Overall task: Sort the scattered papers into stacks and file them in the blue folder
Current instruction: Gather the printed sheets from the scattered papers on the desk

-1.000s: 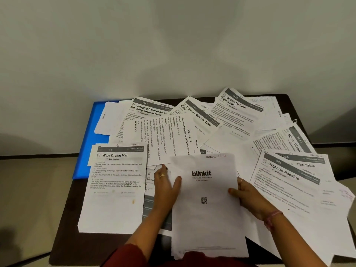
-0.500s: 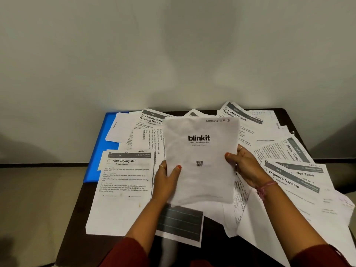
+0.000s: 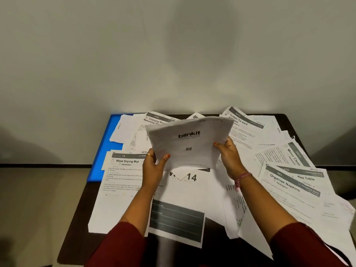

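**Gathering stage: a lifted bundle, with the folder buried**

Clearly the sorting is only beginning. Both hands hold the blinkit sheets up off the table, over the middle of the spread. The left hand grips the bundle's lower left edge, thumb curled over the front and fingers behind. The right hand pinches the right edge the same way. The top of the bundle droops away from the camera, so it looks like a few limp sheets rather than a stiff stack, though how many I cannot tell.

The blue folder lies flat at the far left of the table, most of it covered by loose papers; only its left strip shows. The Wipe Drying Mat sheet overlaps its near corner. The Organize Napkins sheet and others fan out at the right.

The next move probably calls for a place to set this bundle down as a stack, squared at the edges, or for adding matching sheets to it. Either way the folder needs uncovering before anything can be filed.

Compared with a second ago, the bundle has come up from the near edge, where it lay flat under both hands, and now sits higher and farther out. Lifting it has exposed a sheet marked 14 beneath, and the view has tilted upward.
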Available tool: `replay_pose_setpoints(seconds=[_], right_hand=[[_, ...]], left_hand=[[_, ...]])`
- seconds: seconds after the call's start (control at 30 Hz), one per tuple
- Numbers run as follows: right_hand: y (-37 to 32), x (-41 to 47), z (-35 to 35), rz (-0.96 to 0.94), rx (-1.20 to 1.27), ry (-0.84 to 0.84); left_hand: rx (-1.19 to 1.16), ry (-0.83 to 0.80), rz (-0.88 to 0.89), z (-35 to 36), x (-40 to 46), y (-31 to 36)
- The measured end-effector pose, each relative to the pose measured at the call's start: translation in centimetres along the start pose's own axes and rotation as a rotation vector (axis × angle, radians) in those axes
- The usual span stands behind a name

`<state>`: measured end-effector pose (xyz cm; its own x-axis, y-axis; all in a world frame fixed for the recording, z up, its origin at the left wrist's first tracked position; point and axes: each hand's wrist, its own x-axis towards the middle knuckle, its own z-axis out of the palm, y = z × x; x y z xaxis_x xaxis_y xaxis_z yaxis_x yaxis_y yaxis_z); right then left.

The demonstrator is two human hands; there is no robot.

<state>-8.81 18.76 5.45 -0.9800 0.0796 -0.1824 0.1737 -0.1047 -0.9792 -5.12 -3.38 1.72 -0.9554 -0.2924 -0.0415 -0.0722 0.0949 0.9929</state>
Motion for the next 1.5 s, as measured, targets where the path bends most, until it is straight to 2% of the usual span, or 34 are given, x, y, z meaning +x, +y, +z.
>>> replay_pose_setpoints(seconds=[0.17, 0.47, 0.8, 0.9, 1.07, 1.13, 1.27, 1.5], right_hand=[[3.1, 0.1, 0.1, 0.070, -0.155, -0.032], [3.0, 1.7, -0.1, 0.047, -0.217, -0.059], [4.6, 1.8, -0.4, 0.040, -0.251, -0.061], [4.9, 1.5, -0.2, 0.017, -0.326, -0.082], [3.9, 2.4, 1.2, -0.031, -0.417, -0.010], [2.9, 2.9, 2.2, -0.032, -0.396, -0.005], [1.1, 3.2, 5.4, 0.016, -0.320, -0.098], [2.8, 3.0, 13.7, 0.274, -0.161, -0.202]], left_hand=[[-0.028, -0.065, -0.036, 0.1, -0.3, -1.4], [-0.012, -0.092, -0.053, 0.5, 0.3, -1.8], [0.079, -0.056, -0.113, 0.9, 0.1, -3.0], [0.125, -0.045, -0.164, 1.2, 0.1, -3.8], [0.021, -0.007, -0.152, 0.7, 0.8, -2.4], [0.008, 0.018, -0.126, -0.3, 1.6, -0.9], [-0.063, 0.065, -0.146, -4.3, 3.4, 1.8], [-0.065, 0.047, -0.377, -13.3, 5.7, 0.1]])
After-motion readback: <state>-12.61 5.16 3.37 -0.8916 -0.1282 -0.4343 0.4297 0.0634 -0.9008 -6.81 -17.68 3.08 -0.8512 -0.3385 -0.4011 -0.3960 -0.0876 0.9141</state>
